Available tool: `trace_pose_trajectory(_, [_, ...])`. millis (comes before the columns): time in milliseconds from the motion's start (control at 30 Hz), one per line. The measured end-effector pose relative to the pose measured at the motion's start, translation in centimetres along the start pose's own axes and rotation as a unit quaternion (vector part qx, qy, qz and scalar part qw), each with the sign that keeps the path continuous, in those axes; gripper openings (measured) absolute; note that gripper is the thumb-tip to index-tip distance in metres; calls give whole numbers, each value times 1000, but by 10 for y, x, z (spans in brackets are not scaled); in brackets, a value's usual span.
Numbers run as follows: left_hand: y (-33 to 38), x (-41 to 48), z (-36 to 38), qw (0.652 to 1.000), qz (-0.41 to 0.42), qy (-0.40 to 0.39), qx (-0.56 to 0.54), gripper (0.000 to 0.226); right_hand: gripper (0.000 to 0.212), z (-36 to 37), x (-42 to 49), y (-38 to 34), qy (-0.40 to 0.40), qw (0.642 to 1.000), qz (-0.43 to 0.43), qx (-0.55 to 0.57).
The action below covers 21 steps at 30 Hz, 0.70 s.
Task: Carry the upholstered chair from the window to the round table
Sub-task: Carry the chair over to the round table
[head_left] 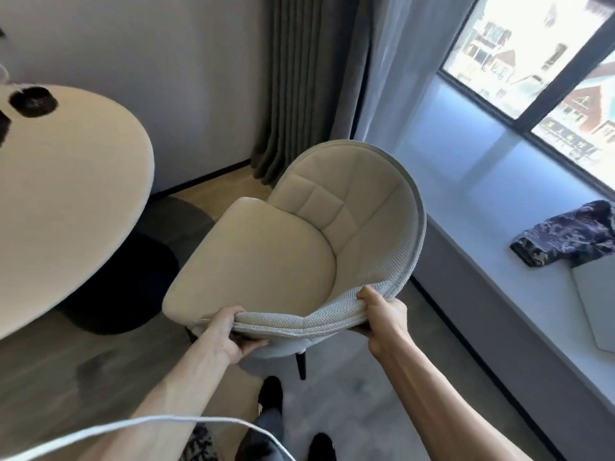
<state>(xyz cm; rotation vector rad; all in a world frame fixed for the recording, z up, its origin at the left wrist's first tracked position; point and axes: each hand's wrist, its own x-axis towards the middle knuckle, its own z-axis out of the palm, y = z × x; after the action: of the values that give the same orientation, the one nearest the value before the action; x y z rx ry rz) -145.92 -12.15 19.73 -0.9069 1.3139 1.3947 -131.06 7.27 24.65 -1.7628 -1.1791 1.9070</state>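
The upholstered chair (266,261) is cream inside with a grey woven shell and dark legs. It is tilted, its seat facing left toward the round table (66,194). My left hand (229,331) grips the near rim of the curved backrest from below on the left. My right hand (382,311) grips the same rim further right, thumb over the top edge. The round table has a pale top and a dark pedestal base, and stands just left of the chair. The window (539,71) is at the upper right.
A grey curtain (299,81) and sheer drape hang in the corner behind the chair. A long window sill bench (482,207) runs along the right with a patterned dark cloth (572,234) on it. A black round object (33,101) sits on the table. A white cable (139,427) crosses below.
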Motion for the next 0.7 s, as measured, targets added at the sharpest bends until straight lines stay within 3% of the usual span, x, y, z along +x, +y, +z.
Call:
trace_pose_trajectory(100, [34, 17, -3, 999, 5, -2, -32, 21, 13, 44, 19, -13, -12, 1000, 3, -17])
trace_pose_trajectory(300, [66, 52, -12, 997, -2, 1, -79, 23, 6, 98, 55, -16, -29, 998, -9, -54])
trace_pose_trajectory(700, [48, 90, -21, 995, -34, 6, -99, 13, 5, 102, 79, -1, -33, 995, 20, -89])
